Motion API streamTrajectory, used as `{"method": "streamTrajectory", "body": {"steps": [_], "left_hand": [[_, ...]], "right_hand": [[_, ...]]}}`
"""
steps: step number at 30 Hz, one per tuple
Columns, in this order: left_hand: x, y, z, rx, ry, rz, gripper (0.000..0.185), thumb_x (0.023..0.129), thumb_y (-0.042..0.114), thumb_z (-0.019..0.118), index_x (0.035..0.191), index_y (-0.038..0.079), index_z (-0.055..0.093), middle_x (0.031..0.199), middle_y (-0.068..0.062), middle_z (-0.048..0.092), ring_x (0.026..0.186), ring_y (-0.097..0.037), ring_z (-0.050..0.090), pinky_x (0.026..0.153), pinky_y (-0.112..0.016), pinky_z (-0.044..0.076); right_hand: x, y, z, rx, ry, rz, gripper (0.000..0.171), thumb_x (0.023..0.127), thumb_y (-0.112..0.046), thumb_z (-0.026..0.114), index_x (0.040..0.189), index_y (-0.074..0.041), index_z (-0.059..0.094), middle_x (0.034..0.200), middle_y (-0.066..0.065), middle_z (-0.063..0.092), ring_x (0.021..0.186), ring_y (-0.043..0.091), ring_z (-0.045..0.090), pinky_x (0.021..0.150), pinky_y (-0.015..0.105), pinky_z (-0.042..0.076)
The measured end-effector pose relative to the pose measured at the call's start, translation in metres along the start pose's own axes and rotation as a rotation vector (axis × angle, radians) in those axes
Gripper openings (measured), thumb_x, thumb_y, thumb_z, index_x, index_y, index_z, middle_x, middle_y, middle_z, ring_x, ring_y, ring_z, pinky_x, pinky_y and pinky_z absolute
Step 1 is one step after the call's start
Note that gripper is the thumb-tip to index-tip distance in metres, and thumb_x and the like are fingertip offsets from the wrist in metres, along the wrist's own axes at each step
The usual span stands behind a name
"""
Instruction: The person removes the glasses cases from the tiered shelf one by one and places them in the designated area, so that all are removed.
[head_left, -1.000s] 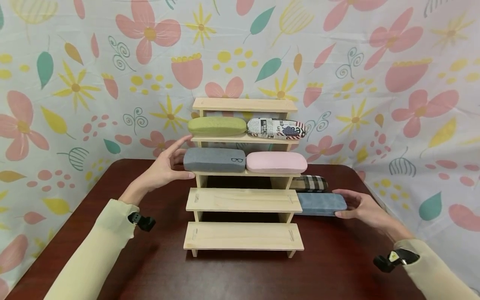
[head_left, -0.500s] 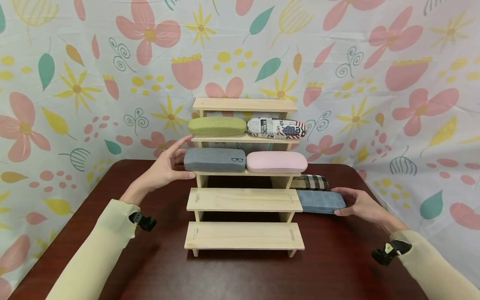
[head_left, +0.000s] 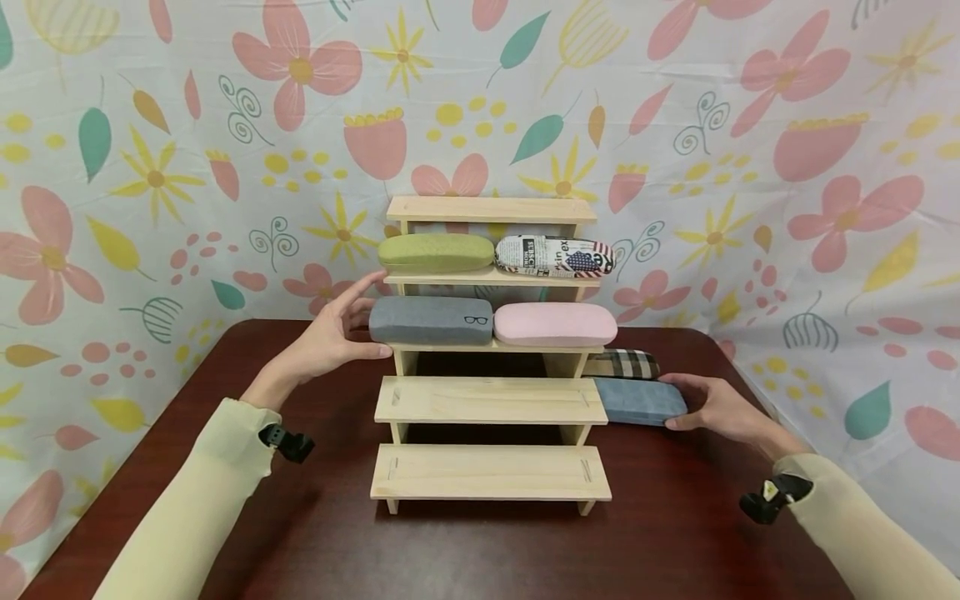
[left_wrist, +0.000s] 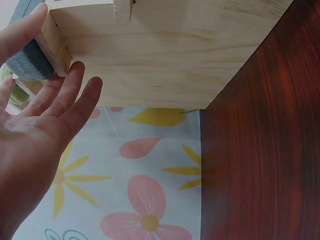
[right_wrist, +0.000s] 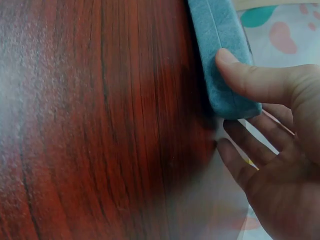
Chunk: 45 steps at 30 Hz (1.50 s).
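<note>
My right hand (head_left: 723, 406) grips the right end of a blue glasses case (head_left: 641, 401), thumb along its near side and fingers behind, as the right wrist view shows. The case's left end is hidden behind a stepped wooden stand (head_left: 491, 400). A plaid glasses case (head_left: 628, 363) lies just behind it. At the stand's left side my left hand (head_left: 321, 336) rests with spread fingers, its thumb (left_wrist: 37, 19) at the shelf end beside a grey glasses case (head_left: 427, 320). That case stands next to a pink glasses case (head_left: 555, 323) on the middle shelf.
One shelf higher, a green glasses case (head_left: 435, 252) and a newspaper-print glasses case (head_left: 553, 256) stand side by side. The top board (head_left: 491, 208) and the two lower boards are bare. Under the stand is a dark red table (head_left: 480, 550), with a flowered cloth (head_left: 480, 100) behind.
My right hand has shifted the blue glasses case a little left and back, so more of it is hidden behind the stand. The left hand has kept its place.
</note>
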<state>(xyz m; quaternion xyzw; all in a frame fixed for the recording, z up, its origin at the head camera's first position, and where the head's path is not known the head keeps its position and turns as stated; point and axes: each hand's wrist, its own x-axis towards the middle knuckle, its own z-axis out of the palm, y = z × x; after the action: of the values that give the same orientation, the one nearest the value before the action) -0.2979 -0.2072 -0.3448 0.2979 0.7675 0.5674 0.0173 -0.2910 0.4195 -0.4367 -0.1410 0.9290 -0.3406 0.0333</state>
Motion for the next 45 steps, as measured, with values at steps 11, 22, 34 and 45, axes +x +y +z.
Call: {"method": "streamTrajectory", "body": {"steps": [11,22,34,45], "left_hand": [[0.0,0.001,0.0,0.025,0.0,0.003,0.106,0.089,-0.003,0.083,0.169,0.034,0.024,0.154,-0.014,0.05,0.136,-0.032,0.053,0.1,-0.042,0.051],[0.001,0.001,-0.001,0.046,-0.002,-0.008,0.106,0.089,0.0,0.084,0.169,0.036,0.024,0.157,-0.014,0.046,0.142,-0.035,0.047,0.107,-0.058,0.044],[0.001,0.001,-0.002,0.052,-0.004,-0.003,0.106,0.089,0.001,0.084,0.169,0.036,0.024,0.158,-0.014,0.046,0.141,-0.035,0.049,0.105,-0.058,0.045],[0.001,-0.002,-0.003,0.048,-0.011,0.005,0.105,0.09,0.001,0.083,0.169,0.036,0.024,0.154,-0.014,0.05,0.136,-0.034,0.054,0.1,-0.046,0.051]], "right_hand": [[0.004,0.004,0.0,0.001,-0.011,-0.01,0.08,0.078,-0.015,0.096,0.146,0.007,0.057,0.143,0.029,0.059,0.123,0.034,0.058,0.086,0.026,0.053],[0.007,0.005,-0.001,0.026,-0.014,-0.017,0.081,0.077,-0.012,0.096,0.145,0.007,0.058,0.141,0.028,0.06,0.118,0.032,0.06,0.083,0.027,0.054],[0.01,-0.001,-0.003,0.019,-0.019,-0.049,0.078,0.078,-0.012,0.096,0.143,0.009,0.058,0.136,0.028,0.062,0.111,0.031,0.063,0.082,0.026,0.055],[0.009,-0.001,-0.004,0.031,-0.008,-0.035,0.077,0.078,-0.014,0.096,0.142,0.009,0.059,0.136,0.029,0.062,0.111,0.032,0.064,0.08,0.026,0.055]]}}
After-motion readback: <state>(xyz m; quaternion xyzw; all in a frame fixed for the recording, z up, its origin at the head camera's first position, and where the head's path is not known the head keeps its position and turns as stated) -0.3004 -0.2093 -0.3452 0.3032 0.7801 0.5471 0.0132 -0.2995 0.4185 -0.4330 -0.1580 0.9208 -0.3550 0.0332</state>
